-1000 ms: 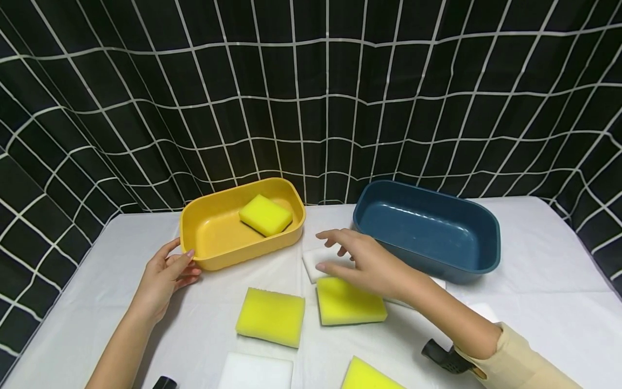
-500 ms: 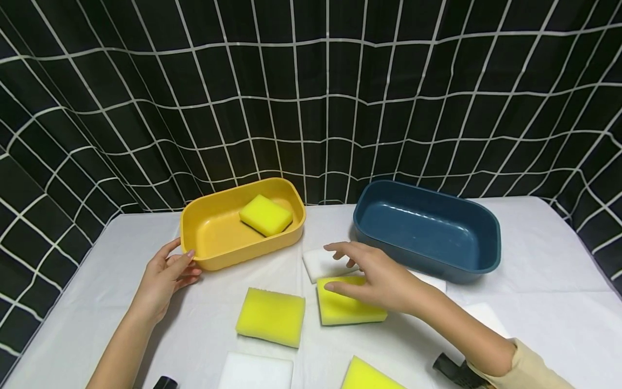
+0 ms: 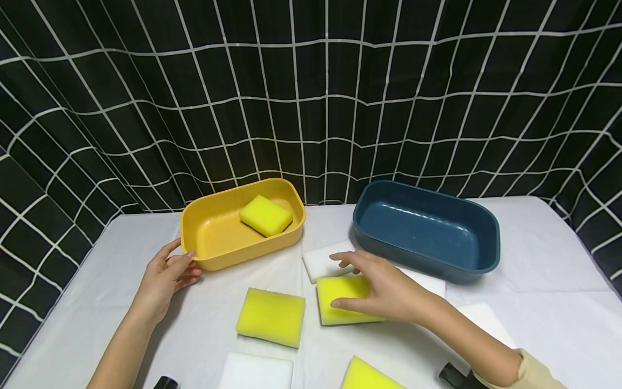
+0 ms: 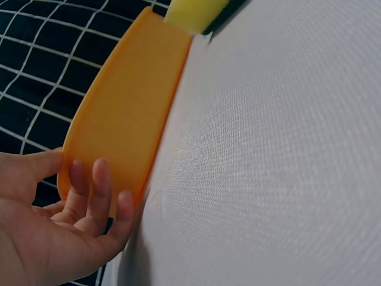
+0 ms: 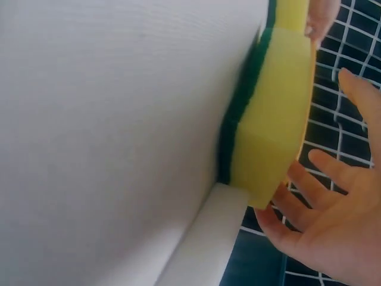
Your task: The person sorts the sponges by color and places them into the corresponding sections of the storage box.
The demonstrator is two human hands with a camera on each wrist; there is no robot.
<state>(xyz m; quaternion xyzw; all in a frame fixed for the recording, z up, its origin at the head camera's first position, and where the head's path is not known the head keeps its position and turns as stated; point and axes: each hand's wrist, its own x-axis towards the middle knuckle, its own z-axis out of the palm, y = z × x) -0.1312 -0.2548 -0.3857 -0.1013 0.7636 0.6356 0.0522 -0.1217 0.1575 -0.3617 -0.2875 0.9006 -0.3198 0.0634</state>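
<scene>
At the left front corner of a yellow tub (image 3: 216, 240), my left hand (image 3: 162, 278) grips the rim, thumb on top and fingers against the outer wall (image 4: 122, 101). A yellow sponge (image 3: 265, 215) lies inside that tub. My right hand (image 3: 386, 286), its fingers spread and slightly bent, hovers over another yellow sponge (image 3: 340, 294) and holds nothing. The right wrist view shows this sponge (image 5: 268, 113) with a dark green scouring layer facing the table. Partly behind the right hand's fingers lies a white sponge (image 3: 323, 263).
A dark blue tub (image 3: 423, 227) stands at the back right. White pieces lie near it (image 3: 427, 282) and by the right forearm (image 3: 486, 319). Nearer me are a yellow sponge (image 3: 271, 316), a white sponge (image 3: 257, 371) and another yellow sponge (image 3: 366, 375). A black gridded curtain (image 3: 320, 108) hangs behind.
My right hand has drifted toward me and slightly right, from over the white sponge to over the yellow one. The left hand and both tubs stay where they were.
</scene>
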